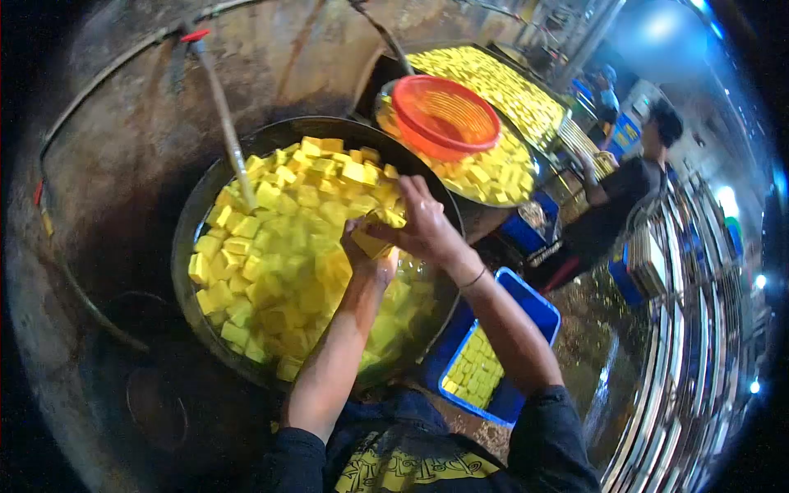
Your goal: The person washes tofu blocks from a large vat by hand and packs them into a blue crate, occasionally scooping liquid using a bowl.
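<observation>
Yellow tofu blocks (238, 245) fill a large round vat (188, 308) in front of me, many of them under cloudy yellow liquid. Over the vat's right half, my left hand (380, 268) is closed around a yellow tofu block (370, 245). My right hand (429, 223) reaches over the same block from the right. Its thumb lies across the block, while some of its fingers are raised and bent. More yellow tofu shows between the hands, but I cannot make out how many pieces are held.
A hose or pipe (220, 103) dips into the vat. Behind stands a second vat of tofu with a red-orange plastic basket (446, 117). A blue crate (538, 306) holding tofu sits by my right arm. A person in dark clothes (612, 201) stands at the right.
</observation>
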Tool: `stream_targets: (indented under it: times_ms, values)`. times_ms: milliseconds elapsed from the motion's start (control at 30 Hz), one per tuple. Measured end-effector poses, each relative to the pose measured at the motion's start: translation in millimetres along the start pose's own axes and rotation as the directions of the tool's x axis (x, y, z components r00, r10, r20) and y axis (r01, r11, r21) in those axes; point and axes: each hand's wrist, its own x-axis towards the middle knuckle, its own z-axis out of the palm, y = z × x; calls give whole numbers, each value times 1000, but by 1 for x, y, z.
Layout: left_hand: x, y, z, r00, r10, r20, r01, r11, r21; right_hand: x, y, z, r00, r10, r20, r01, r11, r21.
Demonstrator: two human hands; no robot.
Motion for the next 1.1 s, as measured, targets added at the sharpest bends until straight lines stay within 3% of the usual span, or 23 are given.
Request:
stream_targets:
  times_ms: [33, 67, 100, 133, 167, 233, 300, 333, 367, 433, 467, 567, 633, 667, 700, 733, 800, 867, 900, 967, 1033, 1067, 1100]
  values:
    - [-16, -7, 11, 979, -142, 149, 138, 990, 39, -9, 8, -10, 994, 48, -100, -54, 997, -60]
    - [-18, -25, 10, 964, -56, 259, -27, 952, 305, -18, 28, -28, 998, 25, -55, -29, 996, -81]
    - [-28, -50, 22, 955, -56, 290, -64, 919, 388, -31, 30, -51, 992, 124, 31, -122, 990, -64]
    - [-39, -74, 34, 945, -57, 321, -105, 879, 465, -50, 39, -68, 976, 144, 164, -174, 967, 187]
    - [-66, -98, 66, 962, -106, 252, -4, 918, 398, -73, 48, -83, 951, 128, 283, -244, 872, 424]
    - [-94, -148, 77, 979, -162, 120, 81, 860, 504, -134, 50, -119, 942, 160, 296, -326, 653, 684]
    - [-119, -197, 52, 933, -354, 58, 209, 668, 714, -200, 91, -127, 940, 267, 212, -338, 649, 682]
    - [-118, -224, 19, 876, -473, 96, 200, 537, 820, -239, 101, -126, 912, 362, 192, -367, 514, 775]
    - [-117, -257, -16, 938, -347, -6, 150, 391, 908, -273, 118, -116, 885, 418, 205, -380, 395, 836]
    - [-119, -301, -75, 967, -201, -159, 192, 158, 969, -362, 183, -65, 725, 610, 319, -449, 68, 891]
    - [-118, -297, -83, 959, -232, -163, 208, 182, 961, -413, 221, -21, 520, 747, 414, -522, -105, 847]
    - [-105, -280, -96, 935, -307, -176, 270, 296, 916, -493, 264, 56, 287, 728, 623, -567, -395, 723]
    - [-107, -256, -66, 942, -271, -199, 269, 251, 930, -519, 285, 89, 166, 805, 570, -752, -271, 602]
    - [-106, -247, -61, 949, -267, -169, 236, 245, 940, -542, 304, 117, 83, 900, 428, -905, -112, 410]
    - [-106, -238, -58, 955, -264, -137, 202, 236, 951, -570, 329, 158, 54, 966, 253, -987, 14, 159]
    - [-106, -230, -54, 959, -265, -98, 169, 260, 951, -590, 353, 211, -122, 987, 105, -948, -85, -307]
    - [-109, -212, -32, 963, -269, -25, 106, 292, 950, -656, 414, 306, -195, 867, 459, -964, -84, -252]
    - [-116, -183, -3, 961, -266, 72, 19, 325, 945, -586, 357, 239, -218, 850, 480, -927, -27, -374]
    - [-116, -162, 14, 958, -248, 146, -56, 339, 939, -592, 343, 235, -134, 883, 449, -990, -97, -104]
    - [-118, -114, 50, 939, -115, 325, -286, 266, 920, -613, 365, 254, 1, 891, 453, -990, 65, -126]
    - [-117, -58, 77, 916, -2, 400, -398, 105, 911, -593, 357, 238, 264, 746, 611, -937, 46, 348]
    - [-115, -33, 81, 914, 46, 402, -402, -5, 916, -578, 367, 225, 119, 731, 672, -946, 290, -148]
    - [-118, -9, 79, 901, 69, 428, -428, -13, 903, -561, 374, 216, -31, 777, 629, -670, 451, -590]
